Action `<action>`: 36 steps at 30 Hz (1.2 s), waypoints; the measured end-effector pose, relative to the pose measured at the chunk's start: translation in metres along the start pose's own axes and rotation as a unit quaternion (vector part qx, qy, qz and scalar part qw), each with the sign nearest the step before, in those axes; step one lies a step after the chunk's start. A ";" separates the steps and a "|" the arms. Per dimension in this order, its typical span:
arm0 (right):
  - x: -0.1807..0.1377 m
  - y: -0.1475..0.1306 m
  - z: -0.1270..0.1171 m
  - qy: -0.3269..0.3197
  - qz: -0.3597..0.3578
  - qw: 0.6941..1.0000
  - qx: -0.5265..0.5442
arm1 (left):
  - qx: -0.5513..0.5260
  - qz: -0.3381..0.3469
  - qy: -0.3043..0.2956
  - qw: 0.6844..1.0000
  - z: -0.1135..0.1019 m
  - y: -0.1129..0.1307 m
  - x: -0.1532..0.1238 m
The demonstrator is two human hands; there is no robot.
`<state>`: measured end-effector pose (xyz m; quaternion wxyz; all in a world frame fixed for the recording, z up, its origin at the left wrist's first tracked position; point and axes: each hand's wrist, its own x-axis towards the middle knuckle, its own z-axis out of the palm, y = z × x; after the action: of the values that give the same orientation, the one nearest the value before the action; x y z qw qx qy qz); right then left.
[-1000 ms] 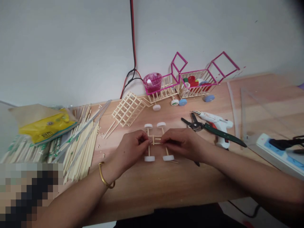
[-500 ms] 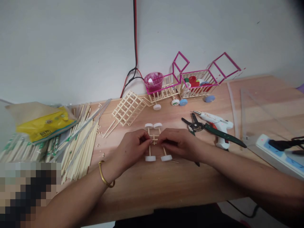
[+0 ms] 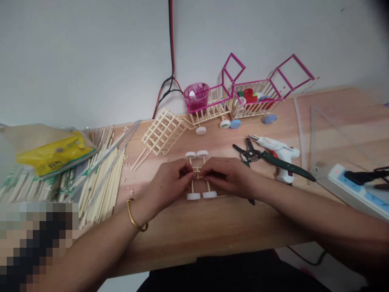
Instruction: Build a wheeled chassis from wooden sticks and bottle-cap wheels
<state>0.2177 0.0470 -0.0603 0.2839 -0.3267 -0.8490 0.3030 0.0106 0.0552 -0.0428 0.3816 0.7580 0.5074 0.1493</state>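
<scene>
Between my hands on the wooden table is a small wheeled frame (image 3: 198,172) of pale sticks, with white bottle-cap wheels (image 3: 193,196) at the ends of its two axles. My left hand (image 3: 176,178) pinches the left side of the frame near the middle. From the other side, my right hand (image 3: 226,178) pinches the right part of it. My fingertips hide some of the sticks where they join. Just beyond lies a stick lattice basket (image 3: 164,132), tilted, with two long sticks poking out towards me.
Right of my hands lie green-handled pliers (image 3: 284,165), a white glue gun (image 3: 284,152) and a power strip (image 3: 355,184). Stick carts with magenta rims (image 3: 257,95) stand by the wall, one bearing a magenta cup (image 3: 196,97). Bundled sticks (image 3: 101,188) and a yellow bag (image 3: 57,154) lie left.
The right front wheel has swung slightly left, so the two axles look more nearly parallel. Both hands still pinch the frame. The whole view has shifted a little.
</scene>
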 end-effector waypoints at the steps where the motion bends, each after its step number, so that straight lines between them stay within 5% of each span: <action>1: 0.000 0.000 0.000 0.000 0.000 1.000 -0.001 | -0.001 0.000 0.000 1.000 0.000 0.000 0.000; 36: 0.000 0.000 0.001 -0.025 -0.018 1.000 0.004 | 0.021 0.011 0.006 1.000 -0.001 0.007 0.000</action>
<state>0.2168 0.0470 -0.0607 0.2695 -0.3027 -0.8603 0.3093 0.0147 0.0542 -0.0369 0.3606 0.7707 0.5041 0.1479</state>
